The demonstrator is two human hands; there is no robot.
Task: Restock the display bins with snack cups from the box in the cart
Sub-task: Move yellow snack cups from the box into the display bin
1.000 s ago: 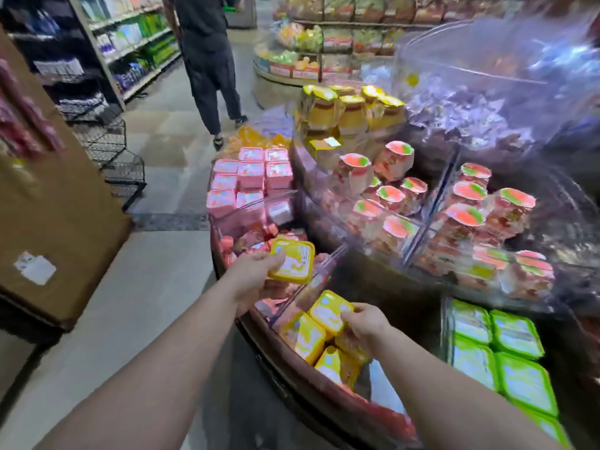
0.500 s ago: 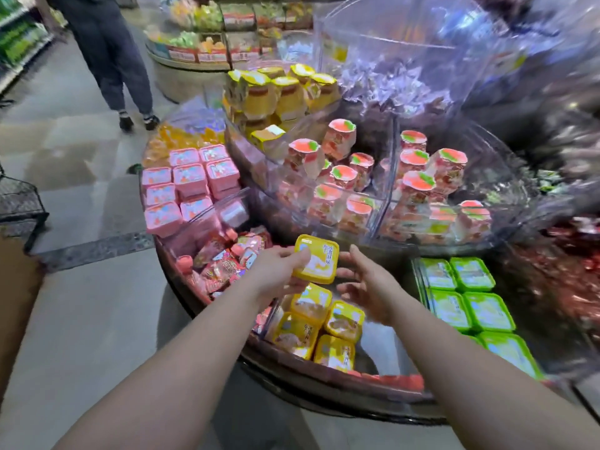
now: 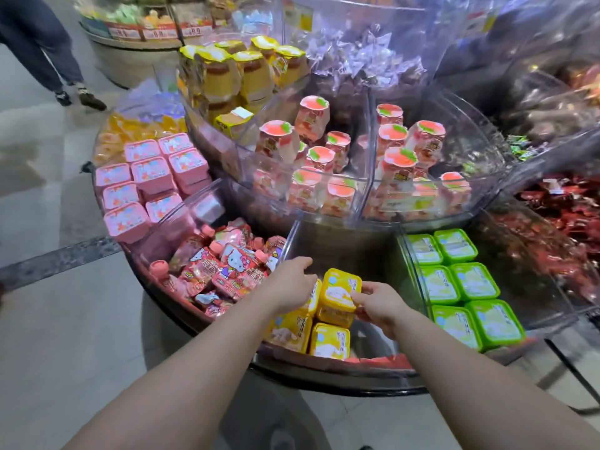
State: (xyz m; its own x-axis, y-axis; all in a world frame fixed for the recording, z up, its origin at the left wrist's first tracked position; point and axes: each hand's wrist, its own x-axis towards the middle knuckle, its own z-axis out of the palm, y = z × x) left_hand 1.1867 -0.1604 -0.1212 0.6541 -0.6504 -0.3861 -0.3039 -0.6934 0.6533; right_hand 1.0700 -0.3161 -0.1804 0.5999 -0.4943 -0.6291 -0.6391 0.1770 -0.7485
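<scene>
A yellow snack cup (image 3: 339,295) stands on top of other yellow cups (image 3: 329,341) in the clear front bin (image 3: 373,248) of the round display. My right hand (image 3: 378,303) pinches its right side. My left hand (image 3: 289,284) rests at its left, fingers spread over another yellow cup beneath; whether it grips that cup is hidden. The cart and box are out of view.
Neighbouring bins hold green cups (image 3: 461,287), pink pouches (image 3: 224,267), pink cups (image 3: 146,186), tall peach cups (image 3: 344,164) and yellow pudding cups (image 3: 240,73). A person's legs (image 3: 42,50) stand on the floor at top left.
The yellow cup went from my left hand, held above the bin, down onto the stack, and my right hand took hold of it. The view shifted right.
</scene>
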